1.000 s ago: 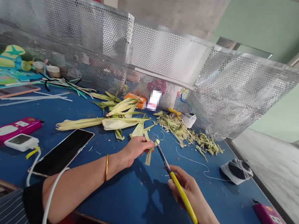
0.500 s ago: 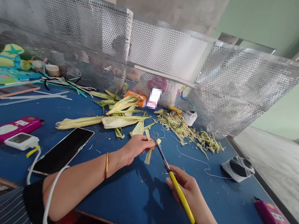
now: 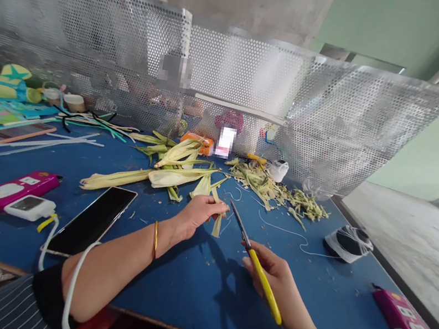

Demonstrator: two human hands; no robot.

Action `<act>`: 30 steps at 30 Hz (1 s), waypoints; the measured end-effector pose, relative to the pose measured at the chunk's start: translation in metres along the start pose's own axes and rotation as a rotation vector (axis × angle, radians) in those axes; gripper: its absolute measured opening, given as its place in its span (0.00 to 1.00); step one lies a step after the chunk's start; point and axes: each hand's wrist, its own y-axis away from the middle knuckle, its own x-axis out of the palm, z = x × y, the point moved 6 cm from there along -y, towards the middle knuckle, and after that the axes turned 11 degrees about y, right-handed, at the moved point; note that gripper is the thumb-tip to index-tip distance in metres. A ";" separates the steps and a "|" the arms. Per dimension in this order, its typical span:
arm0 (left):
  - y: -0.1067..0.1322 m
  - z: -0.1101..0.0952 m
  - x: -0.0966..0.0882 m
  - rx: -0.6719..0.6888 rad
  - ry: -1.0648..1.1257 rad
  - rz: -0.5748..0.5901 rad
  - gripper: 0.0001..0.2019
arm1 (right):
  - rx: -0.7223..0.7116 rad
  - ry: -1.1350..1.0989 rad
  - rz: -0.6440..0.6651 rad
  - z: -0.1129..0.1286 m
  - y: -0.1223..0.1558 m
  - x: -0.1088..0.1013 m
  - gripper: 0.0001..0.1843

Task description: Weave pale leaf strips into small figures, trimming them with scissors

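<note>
My left hand (image 3: 200, 214) pinches a strip of pale corn husk (image 3: 217, 226), whose end hangs below the fingertips. In my right hand (image 3: 269, 271) is a pair of scissors (image 3: 262, 284) with yellow handles, the blades pointing up and left toward the husk strip. A small gap lies between the blade tip and my left fingertips. Beyond my left hand rests a pile of corn husks (image 3: 179, 174). Small husk scraps (image 3: 260, 185) are heaped to its right. White thread runs across the blue table (image 3: 181, 293) to a spool (image 3: 348, 244) on the right.
A dark-screened phone (image 3: 90, 221) and a pink case (image 3: 15, 189) with a white device lie at left. Another pink case (image 3: 413, 326) is at the right edge. A perforated metal screen (image 3: 243, 73) stands along the back, with a lit phone (image 3: 226, 140) before it.
The small pale piece at the scissors' tip is gone from there. The blade tip has come slightly away from my left fingers, which still pinch the husk strip.
</note>
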 end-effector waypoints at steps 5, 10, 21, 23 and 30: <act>0.001 0.004 0.000 -0.116 0.117 0.024 0.17 | 0.057 -0.109 -0.100 0.012 0.004 -0.011 0.38; 0.006 0.006 0.010 -0.207 0.236 0.145 0.15 | -0.091 -0.237 -0.255 0.038 -0.013 -0.030 0.34; 0.013 0.002 0.017 -0.064 0.031 0.119 0.07 | -0.086 -0.304 -0.147 0.048 -0.062 -0.003 0.34; 0.014 0.006 0.021 -0.084 0.009 0.145 0.06 | -0.090 -0.276 -0.130 0.043 -0.061 0.000 0.33; 0.017 0.016 0.028 -0.157 0.033 0.154 0.04 | -0.048 -0.245 -0.109 0.030 -0.057 -0.001 0.30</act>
